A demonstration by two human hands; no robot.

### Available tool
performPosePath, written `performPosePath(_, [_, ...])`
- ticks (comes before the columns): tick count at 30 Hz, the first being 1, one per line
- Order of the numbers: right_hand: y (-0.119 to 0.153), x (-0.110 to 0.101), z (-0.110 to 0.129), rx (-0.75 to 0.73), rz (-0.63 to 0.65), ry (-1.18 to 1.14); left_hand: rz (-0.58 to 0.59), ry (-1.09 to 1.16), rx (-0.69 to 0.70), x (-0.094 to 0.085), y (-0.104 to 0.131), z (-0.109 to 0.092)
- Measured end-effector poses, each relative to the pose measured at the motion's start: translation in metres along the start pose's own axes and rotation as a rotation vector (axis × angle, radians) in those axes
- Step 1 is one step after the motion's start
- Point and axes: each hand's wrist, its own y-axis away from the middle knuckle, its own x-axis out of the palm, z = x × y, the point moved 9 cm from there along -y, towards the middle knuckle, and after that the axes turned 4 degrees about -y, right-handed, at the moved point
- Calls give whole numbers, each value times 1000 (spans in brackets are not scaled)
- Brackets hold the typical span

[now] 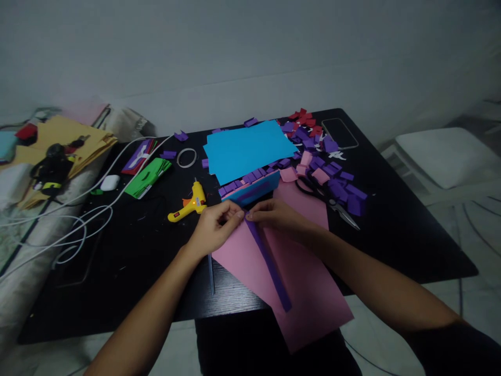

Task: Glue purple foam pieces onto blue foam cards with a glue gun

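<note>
A long purple paper strip (270,261) runs toward me over a pink paper sheet (313,292), which hangs past the table's front edge. My left hand (219,222) pinches the strip's far end between thumb and finger. Close beside it, my right hand (272,214) pinches the same end. Just beyond both hands stands a blue card piece (254,192) with small folded purple and pink papers along its top. A yellow glue gun (190,203) lies left of my left hand. Scissors (332,203) lie partly spread to the right.
Blue sheets (250,149) lie at the back, near a tape ring (187,157). Folded purple pieces (344,190) and red pieces (305,119) are heaped right, by a phone (340,133). White cables (82,219) cross the left side. A white stool (450,154) stands right.
</note>
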Motion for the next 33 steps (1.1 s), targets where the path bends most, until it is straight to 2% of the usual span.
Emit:
performPosePath(9, [-4,-2,-6,-21,24,42,30,-66,37,3,-1,-2])
performPosePath(17, [0,8,-14,94,120,-40,47,-28,-17,6,-2,3])
performPosePath(25, [-1,6,-8,-39,97,84,38,-3,-54,7,-1,12])
performPosePath(33, [5,13,2,-123,97,155,50,34,-70,8,-2,5])
